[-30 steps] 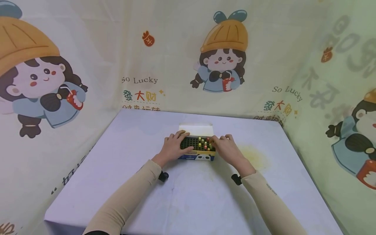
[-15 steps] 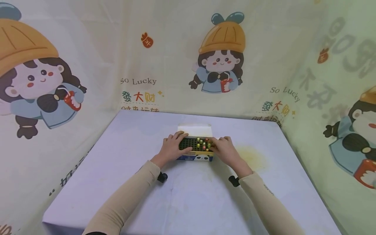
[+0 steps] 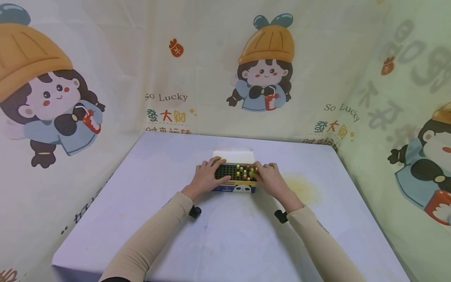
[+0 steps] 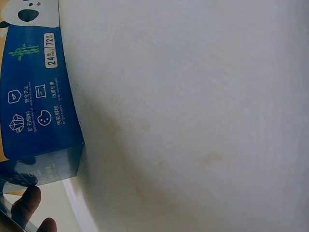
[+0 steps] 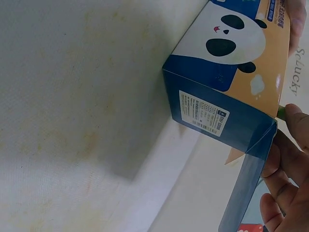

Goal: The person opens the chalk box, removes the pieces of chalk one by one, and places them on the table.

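A blue and yellow chalk box (image 3: 243, 188) with a panda on its front stands on the table. Its black insert of holes (image 3: 225, 171) holds several short sticks in yellow, red and green at the right part. My left hand (image 3: 208, 176) holds the box's left end, the thumb along the near rim and the fingers towards the far side. At the right end, my right hand (image 3: 271, 178) pinches a green chalk stick (image 3: 252, 171) upright over the insert. In the right wrist view, the green stick (image 5: 281, 112) shows at the box's top edge by the thumb; its lower part is hidden.
The box's white lid flap (image 3: 233, 156) is folded open at the back. A pale cloth covers the table (image 3: 225, 235), with a yellowish stain (image 3: 304, 190) right of the box. Printed curtains (image 3: 204, 78) close off the back and both sides.
My right fingertips have shifted slightly at the box's right end, and more of the green chalk shows between them. My left hand and the box keep their place; the head view moved a little.
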A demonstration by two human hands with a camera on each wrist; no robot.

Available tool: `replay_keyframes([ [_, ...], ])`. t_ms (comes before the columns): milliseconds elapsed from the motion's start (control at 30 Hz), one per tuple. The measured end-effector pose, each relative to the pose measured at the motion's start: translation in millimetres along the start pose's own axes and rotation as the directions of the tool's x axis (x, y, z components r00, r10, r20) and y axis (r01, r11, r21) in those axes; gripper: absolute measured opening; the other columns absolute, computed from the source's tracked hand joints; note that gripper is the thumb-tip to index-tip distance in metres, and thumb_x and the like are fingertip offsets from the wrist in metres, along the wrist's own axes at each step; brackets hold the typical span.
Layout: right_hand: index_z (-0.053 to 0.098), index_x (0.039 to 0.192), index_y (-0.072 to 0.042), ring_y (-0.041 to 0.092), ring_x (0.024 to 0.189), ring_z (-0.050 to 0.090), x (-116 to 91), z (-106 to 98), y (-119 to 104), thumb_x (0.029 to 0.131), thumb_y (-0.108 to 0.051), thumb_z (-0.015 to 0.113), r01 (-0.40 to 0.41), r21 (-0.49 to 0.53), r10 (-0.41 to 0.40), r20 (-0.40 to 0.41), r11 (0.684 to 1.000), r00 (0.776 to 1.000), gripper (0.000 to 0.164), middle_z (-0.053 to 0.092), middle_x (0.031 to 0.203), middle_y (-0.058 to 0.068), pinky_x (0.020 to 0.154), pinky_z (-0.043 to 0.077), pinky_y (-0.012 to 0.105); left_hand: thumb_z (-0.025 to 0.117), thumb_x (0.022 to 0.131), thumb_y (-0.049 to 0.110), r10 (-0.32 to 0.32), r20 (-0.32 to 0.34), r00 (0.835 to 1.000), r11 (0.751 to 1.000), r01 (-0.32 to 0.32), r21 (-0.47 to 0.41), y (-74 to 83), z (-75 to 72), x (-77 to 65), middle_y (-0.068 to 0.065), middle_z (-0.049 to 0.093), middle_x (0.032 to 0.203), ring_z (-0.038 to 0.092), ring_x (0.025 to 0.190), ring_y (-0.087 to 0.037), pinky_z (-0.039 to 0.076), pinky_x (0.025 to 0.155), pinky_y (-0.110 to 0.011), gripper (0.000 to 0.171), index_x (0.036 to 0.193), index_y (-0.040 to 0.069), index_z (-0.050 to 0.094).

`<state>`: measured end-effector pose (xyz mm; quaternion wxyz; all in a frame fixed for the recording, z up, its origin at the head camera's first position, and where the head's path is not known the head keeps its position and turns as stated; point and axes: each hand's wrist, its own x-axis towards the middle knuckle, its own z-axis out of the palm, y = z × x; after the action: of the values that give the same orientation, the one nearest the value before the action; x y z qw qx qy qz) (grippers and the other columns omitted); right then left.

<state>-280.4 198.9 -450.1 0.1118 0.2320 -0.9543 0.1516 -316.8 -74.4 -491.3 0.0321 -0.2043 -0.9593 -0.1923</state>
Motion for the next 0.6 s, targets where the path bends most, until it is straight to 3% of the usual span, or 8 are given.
replay_keyframes([
  [200, 0.052, 0.128, -0.003, 0.019, 0.071, 0.066, 0.8, -0.4, 1.3, 0.108, -0.023, 0.058, -0.023, 0.016, 0.023, -0.008, 1.000, 1.000, 0.029, 0.061, 0.064, -0.005, 0.107, 0.040, 0.060, 0.055, 0.096, 0.072, 0.004, -0.009, 1.000, 1.000, -0.004, 0.000, 1.9, -1.4, 0.2, -0.005, 0.032, 0.166, 0.044, 0.136, -0.041, 0.036, 0.106, -0.065, 0.081, 0.162, 0.029, 0.036],
  [433, 0.050, 0.134, -0.001, 0.021, 0.081, 0.073, 1.8, 4.1, 4.5, 0.110, -0.022, 0.052, -0.064, 0.043, 0.065, -0.022, 0.997, 0.998, 0.031, 0.072, 0.080, -0.001, 0.106, 0.041, 0.062, 0.055, 0.096, 0.072, 0.004, -0.008, 1.000, 1.000, -0.004, -0.004, 1.5, -0.2, 0.8, -0.006, 0.032, 0.166, 0.044, 0.135, -0.042, 0.036, 0.106, -0.066, 0.081, 0.162, 0.029, 0.036],
  [600, 0.047, 0.140, -0.002, 0.014, 0.062, 0.061, 0.5, 7.8, 6.3, 0.111, -0.020, 0.047, -0.086, 0.129, 0.095, -0.058, 0.988, 0.994, 0.034, 0.069, 0.075, -0.001, 0.097, 0.046, 0.060, 0.055, 0.096, 0.072, -0.004, 0.003, 1.000, 1.000, 0.004, 0.000, 2.7, -1.4, 0.1, -0.005, 0.032, 0.167, 0.044, 0.136, -0.041, 0.036, 0.106, -0.065, 0.081, 0.162, 0.029, 0.036],
])
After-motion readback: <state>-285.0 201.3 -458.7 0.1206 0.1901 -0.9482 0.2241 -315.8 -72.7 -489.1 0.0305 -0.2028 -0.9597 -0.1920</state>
